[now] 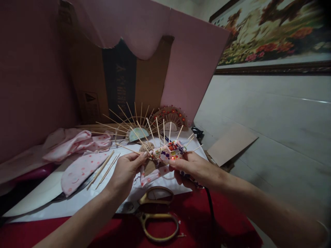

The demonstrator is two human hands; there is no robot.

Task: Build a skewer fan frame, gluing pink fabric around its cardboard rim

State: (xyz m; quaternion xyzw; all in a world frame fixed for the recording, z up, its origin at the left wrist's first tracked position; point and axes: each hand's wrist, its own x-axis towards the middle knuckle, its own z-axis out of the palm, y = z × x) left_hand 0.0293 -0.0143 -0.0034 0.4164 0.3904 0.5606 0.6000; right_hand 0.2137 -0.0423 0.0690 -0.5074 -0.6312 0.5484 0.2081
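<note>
Between my hands is a small half-round craft piece (165, 151) wrapped in flowered fabric, with thin wooden sticks fanning out from its far edge. My left hand (128, 169) pinches its left end near the base of a stick. On the right, my right hand (188, 168) grips the flowered fabric with the thumb on top, near a small red light. A pink dotted cloth strip (154, 175) hangs below the piece. Just behind it lies a ball of twine (146, 147), partly covered. Large scissors (157, 225) with gold handles rest in front of my hands.
Loose sticks (102, 172) lie left of my hands beside a pink dotted half-circle (82, 172). Behind stand another stick fan (138, 133) and an arch with red lights (170, 115). A pink-covered cardboard box (191, 65) rises at the back. Red cloth (227, 220) covers the front edge.
</note>
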